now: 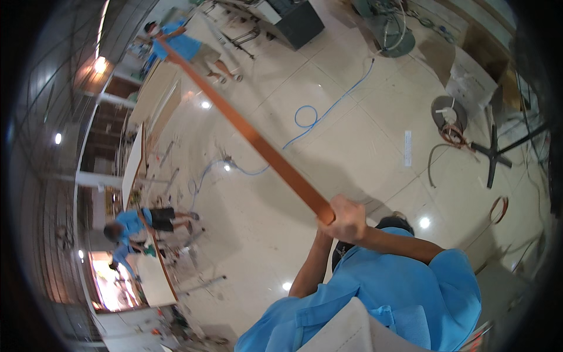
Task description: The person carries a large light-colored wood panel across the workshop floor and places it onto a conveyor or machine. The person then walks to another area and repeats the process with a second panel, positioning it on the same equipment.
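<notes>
From the head camera, looking steeply down: a long, thin orange-brown strip [258, 144] runs as a diagonal from the upper left of the frame to just right of centre. Its near end is clenched in a fist [347, 218] at centre right. Two forearms rise from the lower edge to meet there, so both the left hand and the right hand seem to close on the strip's end, though only one knuckled mass shows and I cannot tell them apart. Below them is a blue shirt [404, 293], lower right.

The far end reaches a person in blue [185, 47] at the upper left. Two more people in blue [132, 232] crouch at the left beside a white panel [155, 278].

The glossy tiled floor [352, 135] carries one looping blue cable [319, 114] at upper centre and one black cross-shaped stand [491, 154] at the right.

Risks, as a judgement: the strip looks flexible and could whip, sag or snap if pulled unevenly; the cable could trip someone walking backwards.
</notes>
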`<action>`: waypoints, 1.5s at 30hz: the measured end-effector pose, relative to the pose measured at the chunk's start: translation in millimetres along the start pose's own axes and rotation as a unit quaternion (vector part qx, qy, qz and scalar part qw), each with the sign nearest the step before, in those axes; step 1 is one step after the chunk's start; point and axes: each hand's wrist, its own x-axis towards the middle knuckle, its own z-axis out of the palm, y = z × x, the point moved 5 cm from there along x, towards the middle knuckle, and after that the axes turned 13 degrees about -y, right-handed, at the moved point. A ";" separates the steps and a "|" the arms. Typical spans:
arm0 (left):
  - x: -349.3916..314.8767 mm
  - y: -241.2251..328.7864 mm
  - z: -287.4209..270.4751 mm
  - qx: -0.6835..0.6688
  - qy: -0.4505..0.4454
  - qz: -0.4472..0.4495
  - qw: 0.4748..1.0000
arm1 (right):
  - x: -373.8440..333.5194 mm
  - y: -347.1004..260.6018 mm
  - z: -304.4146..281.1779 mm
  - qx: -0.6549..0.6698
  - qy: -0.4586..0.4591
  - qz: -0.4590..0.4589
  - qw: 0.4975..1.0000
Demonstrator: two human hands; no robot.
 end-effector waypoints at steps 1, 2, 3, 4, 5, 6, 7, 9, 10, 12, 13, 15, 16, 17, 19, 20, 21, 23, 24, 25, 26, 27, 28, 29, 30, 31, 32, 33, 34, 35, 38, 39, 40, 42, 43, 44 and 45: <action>-8.3 15.4 11.6 0.004 -0.009 -0.023 1.000 | 14.7 -3.2 16.9 -0.014 0.020 -0.040 0.999; -20.5 33.6 21.1 -0.003 -0.016 -0.043 0.999 | 23.1 -9.5 34.2 -0.021 0.027 -0.078 0.996; -33.7 52.0 31.0 -0.015 -0.019 -0.061 0.998 | 34.6 -13.2 55.0 -0.030 -0.008 -0.080 0.996; -43.5 68.3 46.7 -0.017 -0.027 -0.078 0.996 | 47.5 -20.5 70.8 -0.032 -0.011 -0.096 0.995; -54.3 84.7 62.1 -0.012 -0.031 -0.090 0.995 | 65.0 -26.1 86.2 -0.040 -0.010 -0.112 0.993; -65.4 102.5 77.4 -0.012 -0.033 -0.102 0.994 | 80.6 -34.4 103.2 -0.044 -0.014 -0.125 0.991; -74.1 118.7 92.5 -0.016 -0.036 -0.112 0.993 | 96.0 -37.4 116.4 -0.015 -0.029 -0.134 0.991; -86.1 151.2 125.1 -0.028 -0.052 -0.123 0.991 | 131.1 -41.5 142.5 0.032 -0.046 -0.175 0.983; -89.3 168.3 143.2 -0.036 -0.059 -0.128 0.989 | 152.3 -42.9 157.2 0.055 -0.057 -0.198 0.977; -96.0 203.1 179.8 -0.043 -0.071 -0.135 0.987 | 194.5 -48.3 187.5 0.070 -0.076 -0.238 0.966; -95.9 220.0 199.0 -0.043 -0.077 -0.137 0.987 | 219.9 -48.3 202.0 0.079 -0.066 -0.265 0.959; -92.2 254.6 237.6 -0.052 -0.093 -0.138 0.985 | 268.0 -50.0 240.7 0.104 -0.108 -0.305 0.941; -87.9 270.1 257.5 -0.055 -0.099 -0.139 0.984 | 290.6 -49.7 259.0 0.123 -0.115 -0.325 0.931; -79.9 286.4 278.2 -0.055 -0.102 -0.140 0.983 | 316.6 -38.2 281.5 0.154 -0.150 -0.331 0.919; -70.0 316.5 321.9 -0.054 -0.105 -0.150 0.982 | 357.5 -12.1 330.5 0.201 -0.250 -0.332 0.887; -63.5 329.9 344.6 -0.055 -0.117 -0.154 0.980 | 386.7 23.6 351.2 0.294 -0.188 -0.202 0.915; -61.4 343.2 366.3 -0.058 -0.129 -0.155 0.978 | 408.7 61.5 382.5 0.365 -0.172 -0.064 0.913; -61.1 366.8 409.2 -0.061 -0.143 -0.159 0.975 | 432.7 167.7 441.8 0.224 -0.150 0.318 0.909; -62.1 378.5 430.9 -0.060 -0.136 -0.162 0.976 | 432.7 208.0 465.0 0.174 -0.177 0.385 0.889; -65.5 392.5 449.9 -0.057 -0.098 -0.158 0.981 | 420.2 238.1 512.8 0.335 -0.206 0.546 0.739; -69.8 404.0 473.8 -0.082 -0.102 -0.178 0.975 | 412.2 255.8 556.7 0.464 -0.227 0.644 0.565; -71.1 416.6 497.4 -0.102 -0.103 -0.193 0.970 | 412.0 260.3 600.3 0.572 -0.207 0.686 0.400; -70.9 430.0 517.5 -0.114 -0.106 -0.202 0.967 | 414.7 258.0 638.3 0.646 -0.173 0.714 0.206; -67.5 444.0 539.2 -0.117 -0.109 -0.227 0.961 | 443.4 273.6 673.8 0.682 -0.143 0.659 0.284; -61.5 461.1 561.6 -0.110 -0.115 -0.247 0.956 | 477.9 284.5 705.4 0.703 -0.104 0.610 0.350; -58.2 479.9 581.9 -0.102 -0.128 -0.267 0.950 | 511.5 287.7 731.2 0.718 -0.066 0.559 0.410; -55.9 501.2 595.7 -0.114 -0.120 -0.267 0.949 | 537.8 287.3 749.7 0.709 -0.009 0.538 0.455; -46.0 523.6 615.7 -0.117 -0.123 -0.276 0.946 | 572.7 287.3 756.2 0.755 -0.010 0.465 0.463; -47.0 550.9 633.0 -0.113 -0.124 -0.283 0.944 | 592.6 280.4 759.2 0.780 0.004 0.429 0.457; -42.3 596.7 660.6 0.158 -0.185 -0.144 0.959 | 633.5 280.9 754.5 0.802 0.014 0.382 0.458; -88.6 700.7 724.4 0.262 -0.304 0.005 0.916 | 694.4 264.1 750.9 0.737 -0.075 0.438 0.509; -104.6 727.2 752.9 0.291 -0.356 0.063 0.886 | 714.3 267.2 748.3 0.659 -0.002 0.509 0.553; -120.8 749.2 781.1 0.324 -0.408 0.129 0.843 | 749.3 275.9 742.5 0.600 0.079 0.537 0.588; -144.2 789.1 831.8 0.354 -0.475 0.255 0.764 | 800.3 285.4 744.0 0.529 0.166 0.564 0.612; -149.6 806.5 858.7 0.356 -0.496 0.305 0.731 | 819.4 290.3 746.8 0.518 0.168 0.566 0.619; -149.5 823.7 886.7 0.360 -0.492 0.338 0.717 | 843.4 299.3 749.7 0.508 0.167 0.566 0.628; -149.1 840.7 912.2 0.358 -0.487 0.369 0.706 | 869.8 307.3 755.9 0.519 0.165 0.536 0.645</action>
